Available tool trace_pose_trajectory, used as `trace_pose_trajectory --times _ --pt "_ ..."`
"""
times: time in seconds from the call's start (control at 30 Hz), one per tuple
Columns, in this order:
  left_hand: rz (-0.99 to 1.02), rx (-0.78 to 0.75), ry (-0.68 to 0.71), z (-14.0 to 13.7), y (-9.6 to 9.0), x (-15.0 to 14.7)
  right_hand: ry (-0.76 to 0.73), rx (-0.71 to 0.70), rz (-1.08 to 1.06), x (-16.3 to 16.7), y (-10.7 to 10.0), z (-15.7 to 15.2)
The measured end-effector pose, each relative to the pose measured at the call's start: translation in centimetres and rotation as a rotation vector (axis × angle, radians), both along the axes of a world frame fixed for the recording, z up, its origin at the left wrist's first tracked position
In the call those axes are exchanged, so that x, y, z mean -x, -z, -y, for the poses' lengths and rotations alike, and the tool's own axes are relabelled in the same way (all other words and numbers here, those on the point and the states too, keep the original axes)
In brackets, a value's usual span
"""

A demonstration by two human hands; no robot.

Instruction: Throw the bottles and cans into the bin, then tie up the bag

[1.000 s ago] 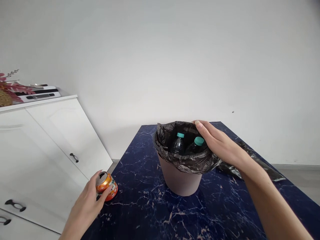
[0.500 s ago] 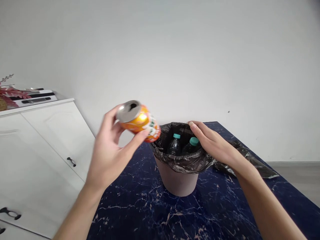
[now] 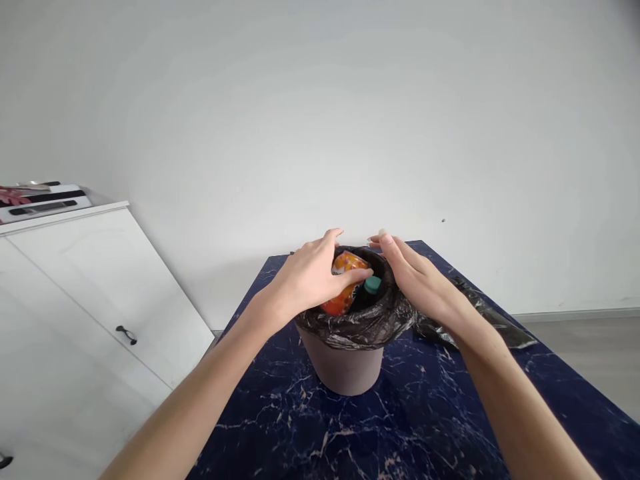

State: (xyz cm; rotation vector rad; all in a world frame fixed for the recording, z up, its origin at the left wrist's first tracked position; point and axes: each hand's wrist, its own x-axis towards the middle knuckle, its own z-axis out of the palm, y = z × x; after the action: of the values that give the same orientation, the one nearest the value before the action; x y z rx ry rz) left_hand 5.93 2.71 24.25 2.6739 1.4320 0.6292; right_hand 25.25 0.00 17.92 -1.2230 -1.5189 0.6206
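A plastic bin (image 3: 345, 370), lined with a black garbage bag (image 3: 361, 333), stands on the table. Within its mouth an orange drink can (image 3: 336, 305) tilts beside a dark bottle's teal cap (image 3: 373, 285). My left hand (image 3: 313, 270) reaches over the left rim with thumb and fingers spread apart, the thumb across the can in view; whether it still touches the can is unclear. My right hand (image 3: 417, 277) is at the right rim against the bag, fingers stretched out and thumb raised. The rest of the bin's contents are hidden.
More black plastic bag (image 3: 480, 317) lies on the dark blue marbled tabletop (image 3: 320, 440), right of the bin. A white cabinet (image 3: 100, 287) stands at left with a white-and-black object (image 3: 47, 202) on top. A pale wall (image 3: 320, 120) rises behind.
My left hand has carried the can rightward and down into the bin's mouth, and its fingers have spread. The can now covers one bottle. My right hand stays at the rim.
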Motion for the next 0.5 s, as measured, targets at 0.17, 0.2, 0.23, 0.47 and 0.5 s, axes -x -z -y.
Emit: trace_pose_trajectory --times 0.17,0.2,0.23,0.47,0.5 --pt "0.331 -0.104 -0.023 -0.6 1.3 3.6 0.034 -0.020 0.015 -0.8 0.5 -0.8" --pt "0.393 -0.156 -0.067 -0.7 1.7 4.5 0.036 -0.016 0.022 -1.1 0.8 -1.1" --pt "0.448 -0.204 -0.126 -0.8 2.1 5.3 0.037 -0.005 0.021 -1.5 1.1 -1.5" --pt "0.425 0.047 -0.349 -0.1 3.6 7.5 0.034 0.281 -0.069 -4.3 3.9 -4.1" --pt "0.433 0.057 -0.315 -0.1 3.7 7.5 0.014 0.328 -0.075 -4.4 4.1 -4.2"
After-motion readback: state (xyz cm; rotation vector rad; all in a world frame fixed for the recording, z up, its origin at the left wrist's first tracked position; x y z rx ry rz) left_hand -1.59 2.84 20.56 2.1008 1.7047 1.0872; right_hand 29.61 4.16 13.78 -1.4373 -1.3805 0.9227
